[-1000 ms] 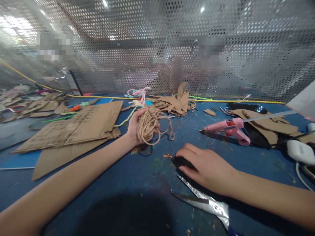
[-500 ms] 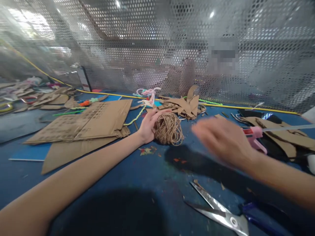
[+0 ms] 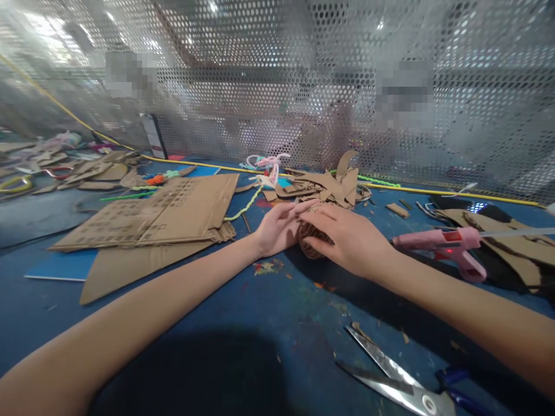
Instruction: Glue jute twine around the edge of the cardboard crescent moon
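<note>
Both my hands meet on a bundle of brown twine (image 3: 309, 244) that lies on the blue table (image 3: 243, 323). My left hand (image 3: 277, 226) cups the bundle from the left, fingers curved round it. My right hand (image 3: 347, 238) covers it from the top and right, so only a small part of the twine shows between the two hands.
Flat cardboard sheets (image 3: 165, 215) lie to the left and cut cardboard scraps (image 3: 323, 186) just behind the hands. A pink glue gun (image 3: 451, 244) rests at the right. Open scissors (image 3: 403, 381) lie near the front edge. A perforated metal screen (image 3: 303, 81) closes off the back.
My right hand left the spot beside the scissors, swept up and left across the table, and came down on the twine. My left hand kept hold of the twine and lowered it onto the table.
</note>
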Action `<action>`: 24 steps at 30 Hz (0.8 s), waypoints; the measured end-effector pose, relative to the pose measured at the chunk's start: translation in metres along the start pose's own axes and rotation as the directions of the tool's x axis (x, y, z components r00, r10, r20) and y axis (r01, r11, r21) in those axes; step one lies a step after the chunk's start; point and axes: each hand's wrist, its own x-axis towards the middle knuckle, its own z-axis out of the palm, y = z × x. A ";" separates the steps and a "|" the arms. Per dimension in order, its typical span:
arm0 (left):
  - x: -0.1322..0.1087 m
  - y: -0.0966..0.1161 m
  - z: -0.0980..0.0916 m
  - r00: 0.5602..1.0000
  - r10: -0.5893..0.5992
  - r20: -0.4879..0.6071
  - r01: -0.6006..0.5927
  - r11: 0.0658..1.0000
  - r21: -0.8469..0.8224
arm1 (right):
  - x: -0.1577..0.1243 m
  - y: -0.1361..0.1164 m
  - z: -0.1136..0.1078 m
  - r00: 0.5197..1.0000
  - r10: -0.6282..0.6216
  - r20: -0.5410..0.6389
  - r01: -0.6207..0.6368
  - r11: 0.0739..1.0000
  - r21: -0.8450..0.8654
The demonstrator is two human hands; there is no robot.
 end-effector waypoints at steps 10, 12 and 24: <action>-0.011 -0.011 0.016 0.870 0.465 0.162 -0.423 0.538 0.729 | 0.013 0.010 -0.027 0.953 0.129 -0.275 -0.013 0.922 0.387; -0.014 -0.013 0.021 0.829 0.502 0.245 -0.456 0.353 0.817 | 0.010 0.012 -0.039 0.929 0.172 -0.327 -0.047 0.933 0.357; -0.013 -0.015 0.037 0.872 0.490 0.003 -0.414 0.733 0.540 | 0.007 0.022 -0.059 0.894 0.280 -0.350 -0.141 0.918 0.372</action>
